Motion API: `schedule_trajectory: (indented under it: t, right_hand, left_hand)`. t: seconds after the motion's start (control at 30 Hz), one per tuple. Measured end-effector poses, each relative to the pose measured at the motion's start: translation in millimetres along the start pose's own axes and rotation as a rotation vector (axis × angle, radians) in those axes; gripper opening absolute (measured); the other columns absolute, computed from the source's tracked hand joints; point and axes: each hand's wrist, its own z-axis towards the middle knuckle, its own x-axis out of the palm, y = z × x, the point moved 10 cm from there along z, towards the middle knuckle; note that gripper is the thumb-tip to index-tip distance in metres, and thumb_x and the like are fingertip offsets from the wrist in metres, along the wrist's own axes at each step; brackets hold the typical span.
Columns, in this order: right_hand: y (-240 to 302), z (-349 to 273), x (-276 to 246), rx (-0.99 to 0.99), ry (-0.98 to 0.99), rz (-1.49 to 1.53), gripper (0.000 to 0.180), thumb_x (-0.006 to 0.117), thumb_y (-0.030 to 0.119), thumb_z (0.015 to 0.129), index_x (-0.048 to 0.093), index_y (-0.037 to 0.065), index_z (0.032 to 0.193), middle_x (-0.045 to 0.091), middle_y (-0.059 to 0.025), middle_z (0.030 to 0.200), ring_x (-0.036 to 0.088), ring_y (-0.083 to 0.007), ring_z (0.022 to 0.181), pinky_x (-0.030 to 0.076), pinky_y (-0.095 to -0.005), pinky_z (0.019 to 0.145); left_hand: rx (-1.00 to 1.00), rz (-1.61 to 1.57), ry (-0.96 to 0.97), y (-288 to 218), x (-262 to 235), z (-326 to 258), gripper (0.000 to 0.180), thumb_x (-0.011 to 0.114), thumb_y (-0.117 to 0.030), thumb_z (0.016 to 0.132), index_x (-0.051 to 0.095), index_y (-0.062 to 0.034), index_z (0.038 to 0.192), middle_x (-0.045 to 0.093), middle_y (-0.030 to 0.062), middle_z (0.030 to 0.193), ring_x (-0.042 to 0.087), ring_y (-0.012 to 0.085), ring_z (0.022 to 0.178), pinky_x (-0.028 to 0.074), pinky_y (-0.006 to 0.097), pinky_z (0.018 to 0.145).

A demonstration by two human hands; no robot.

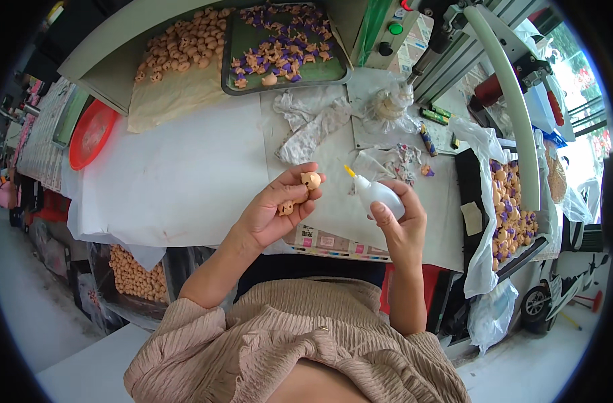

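Left hand (274, 201), one: half curled, palm upward, with two peach toy pieces visible in its hold; a round toy head (311, 180) pinched at the fingertips, a second piece (286, 208) lying against the fingers below it. Right hand (407, 225), one: closed around one white squeeze bottle (381, 199), its single yellow nozzle (349, 170) pointing up and leftward. Both hands sit above the near part of the counter (179, 174). At the back: one tray (234, 50) of peach-and-purple toy bodies (286, 47), too many to count; beside it, one uncounted heap of toy heads (185, 43). Far left: one red basin (91, 138).
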Motion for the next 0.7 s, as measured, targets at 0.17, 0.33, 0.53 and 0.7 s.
schedule_trajectory:
  t: [0.17, 0.33, 0.53, 0.7]
  right_hand:
    - [-3, -17, -23, -0.062, -0.141, 0.074, 0.041, 0.081, 0.02, 0.075, 0.055, 0.004, 0.102, 0.059, -0.0019, 0.089, 0.056, -0.0088, 0.076, 0.046, -0.0223, 0.066]
    - [0, -29, -34, -0.12, -0.198, 0.125, 0.038, 0.083, 0.01, 0.071, 0.057, 0.003, 0.098, 0.059, -0.0027, 0.09, 0.056, -0.0102, 0.078, 0.046, -0.0244, 0.067]
    - [10, -38, -35, -0.318, -0.223, -0.078, 0.043, 0.085, 0.019, 0.068, 0.06, 0.002, 0.098, 0.052, -0.0053, 0.091, 0.053, -0.0152, 0.081, 0.044, -0.0271, 0.07]
    - [11, -37, -25, -0.373, -0.219, -0.252, 0.042, 0.084, 0.023, 0.071, 0.062, 0.001, 0.099, 0.053, -0.006, 0.089, 0.053, -0.0155, 0.079, 0.044, -0.0271, 0.068]
  left_hand:
    - [0.018, 0.09, 0.0, 21, -7, 10, 0.028, 0.057, -0.011, 0.094, 0.056, -0.0096, 0.122, 0.062, 0.0047, 0.11, 0.063, 0.0126, 0.095, 0.055, 0.024, 0.079]
    - [-0.03, 0.107, 0.038, 35, -15, 15, 0.025, 0.058, -0.021, 0.095, 0.057, -0.0103, 0.117, 0.063, 0.0046, 0.107, 0.063, 0.0108, 0.09, 0.055, 0.022, 0.075]
    - [-0.023, 0.151, 0.034, 42, -10, 19, 0.03, 0.057, -0.022, 0.096, 0.055, -0.0095, 0.123, 0.063, 0.0057, 0.109, 0.063, 0.011, 0.091, 0.055, 0.022, 0.075]
    - [0.009, 0.143, 0.007, 40, -20, 22, 0.033, 0.056, -0.018, 0.095, 0.053, -0.0092, 0.127, 0.061, 0.0056, 0.115, 0.064, 0.013, 0.098, 0.056, 0.024, 0.081]
